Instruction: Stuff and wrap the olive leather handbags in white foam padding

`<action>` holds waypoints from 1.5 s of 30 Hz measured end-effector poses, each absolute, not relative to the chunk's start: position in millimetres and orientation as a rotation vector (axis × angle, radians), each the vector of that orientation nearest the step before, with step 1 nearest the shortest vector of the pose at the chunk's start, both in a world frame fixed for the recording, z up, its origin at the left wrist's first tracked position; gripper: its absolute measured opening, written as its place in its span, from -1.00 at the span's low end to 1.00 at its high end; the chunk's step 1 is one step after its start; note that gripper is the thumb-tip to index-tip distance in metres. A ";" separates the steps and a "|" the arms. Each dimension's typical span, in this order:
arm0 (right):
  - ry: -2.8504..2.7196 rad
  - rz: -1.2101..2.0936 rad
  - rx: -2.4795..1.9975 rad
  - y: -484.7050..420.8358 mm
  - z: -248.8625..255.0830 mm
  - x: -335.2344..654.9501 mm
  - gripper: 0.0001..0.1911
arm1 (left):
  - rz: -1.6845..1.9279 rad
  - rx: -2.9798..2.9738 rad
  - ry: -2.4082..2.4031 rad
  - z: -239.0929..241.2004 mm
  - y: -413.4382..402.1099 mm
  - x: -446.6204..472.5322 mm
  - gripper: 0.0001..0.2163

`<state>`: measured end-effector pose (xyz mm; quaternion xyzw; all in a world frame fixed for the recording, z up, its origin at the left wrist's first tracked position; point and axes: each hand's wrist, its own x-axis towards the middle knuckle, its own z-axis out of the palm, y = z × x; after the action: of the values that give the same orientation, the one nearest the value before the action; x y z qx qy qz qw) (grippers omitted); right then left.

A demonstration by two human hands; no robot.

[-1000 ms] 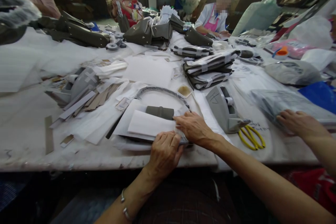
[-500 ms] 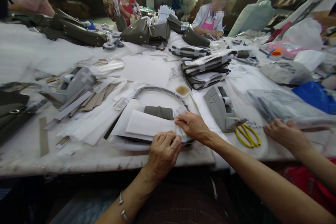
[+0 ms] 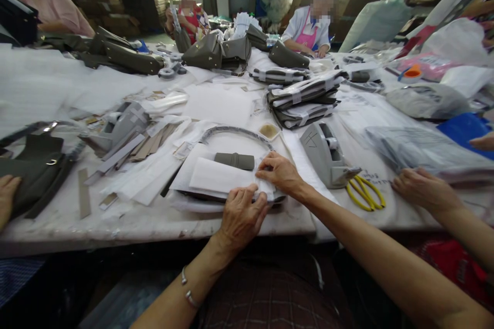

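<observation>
A dark olive handbag lies flat at the table's front edge, mostly hidden under a white foam sheet (image 3: pixel 219 177). Its olive strap tab (image 3: pixel 234 161) shows above the sheet, and its handle (image 3: pixel 235 129), wrapped in clear film, arches away from me. My left hand (image 3: pixel 244 213) has its fingers bent over the bag's near edge, closed on the white wrapping there. At the right end of the bag, my right hand (image 3: pixel 281 174) pinches the wrapping with thumb and fingertips together. What exactly lies under the fingertips is partly hidden.
Right of the bag stand a grey tape dispenser (image 3: pixel 322 157) and yellow-handled scissors (image 3: pixel 365 193). Another dispenser (image 3: pixel 125 126) and card strips lie left. Behind is a stack of wrapped bags (image 3: pixel 304 100). Co-workers' hands (image 3: pixel 428 190) are at both sides; people work across the table.
The view has shifted slightly left. My hands stay at the bag's right end with little movement. A co-worker's hand has come into view on the olive bag at far left.
</observation>
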<state>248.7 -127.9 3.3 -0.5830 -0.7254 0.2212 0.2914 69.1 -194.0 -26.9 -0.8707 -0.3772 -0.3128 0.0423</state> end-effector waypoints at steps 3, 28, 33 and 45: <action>-1.918 0.636 -1.546 -125.2 1.6 248.9 -0.98 | -0.885 -2.696 -1.097 -23.9 -193.7 69.3 -0.88; -1.282 0.181 -1.879 -178.0 76.1 401.2 -0.71 | -0.851 -2.676 -0.941 -26.4 -187.3 72.7 -0.70; -1.055 0.730 -1.967 -188.6 54.8 460.1 -0.71 | -0.893 -2.642 -0.897 -29.2 -183.4 71.6 -0.71; -0.857 0.840 -1.713 -165.6 47.1 435.2 -0.72 | -0.856 -2.645 -0.933 -30.1 -184.2 71.3 -0.71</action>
<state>435.2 -165.6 47.1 -0.7086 -0.3546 0.3477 0.5013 71.3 -184.2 -30.1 -0.8971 -0.3165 -0.2903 0.1041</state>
